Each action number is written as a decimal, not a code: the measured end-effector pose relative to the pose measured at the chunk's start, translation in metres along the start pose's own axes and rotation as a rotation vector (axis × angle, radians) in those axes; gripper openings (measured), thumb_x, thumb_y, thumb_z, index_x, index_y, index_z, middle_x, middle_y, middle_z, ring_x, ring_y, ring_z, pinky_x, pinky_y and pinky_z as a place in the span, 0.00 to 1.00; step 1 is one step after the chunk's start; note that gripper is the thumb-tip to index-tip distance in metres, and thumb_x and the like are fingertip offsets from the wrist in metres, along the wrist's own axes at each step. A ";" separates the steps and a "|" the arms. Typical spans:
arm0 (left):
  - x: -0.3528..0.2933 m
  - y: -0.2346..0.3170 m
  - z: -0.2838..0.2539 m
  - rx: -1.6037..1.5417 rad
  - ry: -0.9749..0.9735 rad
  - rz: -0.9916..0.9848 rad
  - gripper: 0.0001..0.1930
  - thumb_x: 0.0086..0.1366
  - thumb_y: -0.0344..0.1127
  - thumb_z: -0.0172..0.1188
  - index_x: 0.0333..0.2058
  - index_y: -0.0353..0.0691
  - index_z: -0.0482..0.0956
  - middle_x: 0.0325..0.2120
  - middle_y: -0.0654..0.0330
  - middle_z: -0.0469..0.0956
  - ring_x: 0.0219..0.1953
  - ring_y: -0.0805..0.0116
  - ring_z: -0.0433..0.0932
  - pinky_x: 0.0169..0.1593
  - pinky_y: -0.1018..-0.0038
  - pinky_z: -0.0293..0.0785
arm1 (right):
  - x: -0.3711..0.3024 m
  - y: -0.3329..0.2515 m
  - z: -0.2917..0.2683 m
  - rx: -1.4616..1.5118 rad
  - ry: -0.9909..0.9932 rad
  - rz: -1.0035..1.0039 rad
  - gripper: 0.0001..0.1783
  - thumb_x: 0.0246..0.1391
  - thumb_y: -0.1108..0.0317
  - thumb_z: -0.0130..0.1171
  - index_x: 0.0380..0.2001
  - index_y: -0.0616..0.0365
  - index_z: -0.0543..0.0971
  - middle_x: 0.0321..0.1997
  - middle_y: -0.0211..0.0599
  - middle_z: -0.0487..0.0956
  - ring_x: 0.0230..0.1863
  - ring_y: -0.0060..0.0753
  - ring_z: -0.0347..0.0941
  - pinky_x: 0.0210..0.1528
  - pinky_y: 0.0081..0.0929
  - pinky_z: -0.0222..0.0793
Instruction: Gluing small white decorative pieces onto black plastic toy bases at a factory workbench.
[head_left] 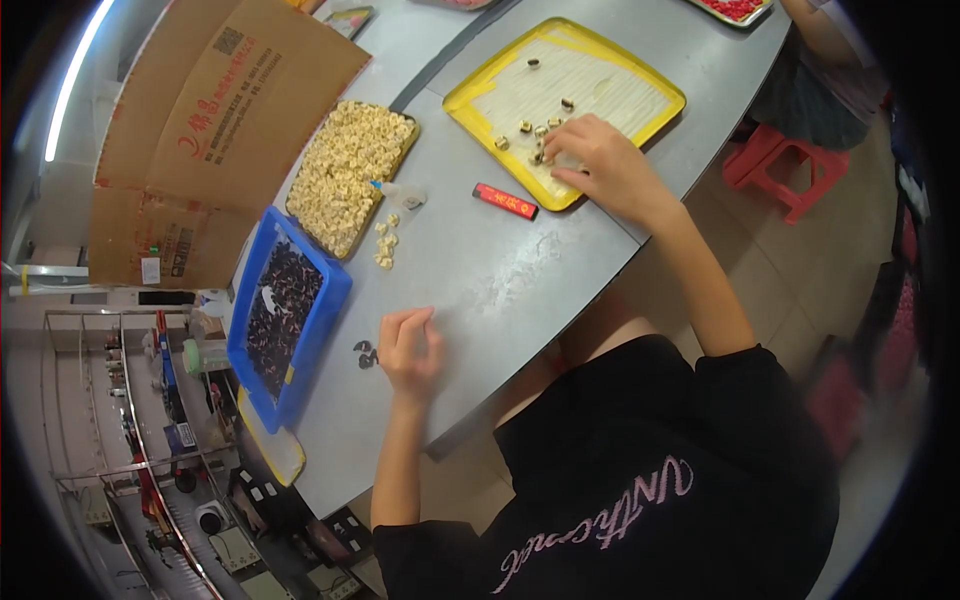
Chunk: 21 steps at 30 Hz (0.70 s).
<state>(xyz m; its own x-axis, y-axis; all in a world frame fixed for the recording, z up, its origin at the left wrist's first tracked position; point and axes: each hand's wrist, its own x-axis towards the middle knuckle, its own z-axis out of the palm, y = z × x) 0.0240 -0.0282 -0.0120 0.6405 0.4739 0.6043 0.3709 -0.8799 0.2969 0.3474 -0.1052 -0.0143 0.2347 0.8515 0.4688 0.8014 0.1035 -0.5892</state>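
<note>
My right hand [598, 165] is over the near corner of a yellow-rimmed tray [655, 88] with a pale lining. Its thumb and fingers are apart, close to a small dark-and-cream piece [537, 157] lying on the tray. Several similar pieces [526, 127] are scattered around it. My left hand [410, 350] hovers over the grey table with its fingers curled together; what they hold, if anything, cannot be made out. Beside its fingers are a few small dark pieces [366, 355]. A blue bin [335, 290] full of dark bits stands to the left.
A tray heaped with cream-coloured pieces [345, 165] sits behind the bin, with loose cream pieces [385, 245], a small glue bottle [405, 195] and a red box-like stick [505, 201] near it. A cardboard box [225, 120] stands at the left. Another person sits far right, near a red stool [785, 170].
</note>
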 end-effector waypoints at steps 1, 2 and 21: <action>0.002 0.000 0.000 -0.001 0.002 0.011 0.09 0.48 0.18 0.52 0.29 0.34 0.76 0.25 0.56 0.73 0.24 0.67 0.70 0.28 0.77 0.68 | 0.000 -0.002 -0.003 -0.016 0.040 -0.021 0.10 0.39 0.71 0.62 0.28 0.58 0.74 0.38 0.35 0.74 0.45 0.38 0.66 0.49 0.30 0.62; 0.002 0.001 0.000 -0.002 0.005 0.022 0.09 0.48 0.17 0.52 0.29 0.34 0.76 0.25 0.56 0.73 0.24 0.67 0.70 0.28 0.77 0.68 | -0.001 -0.004 -0.005 -0.010 0.028 -0.018 0.10 0.39 0.71 0.62 0.28 0.58 0.74 0.38 0.35 0.74 0.45 0.38 0.66 0.49 0.30 0.62; 0.003 0.001 -0.001 -0.045 0.007 0.014 0.10 0.45 0.17 0.52 0.28 0.34 0.76 0.24 0.56 0.73 0.25 0.64 0.72 0.29 0.75 0.68 | 0.002 -0.014 -0.037 0.037 -0.180 0.215 0.09 0.47 0.74 0.57 0.34 0.63 0.73 0.31 0.36 0.75 0.32 0.25 0.71 0.37 0.22 0.68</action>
<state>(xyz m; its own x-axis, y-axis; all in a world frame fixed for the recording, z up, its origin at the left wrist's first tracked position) 0.0258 -0.0275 -0.0090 0.6404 0.4616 0.6139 0.3311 -0.8871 0.3216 0.3573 -0.1245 0.0193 0.2929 0.9332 0.2080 0.7226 -0.0735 -0.6874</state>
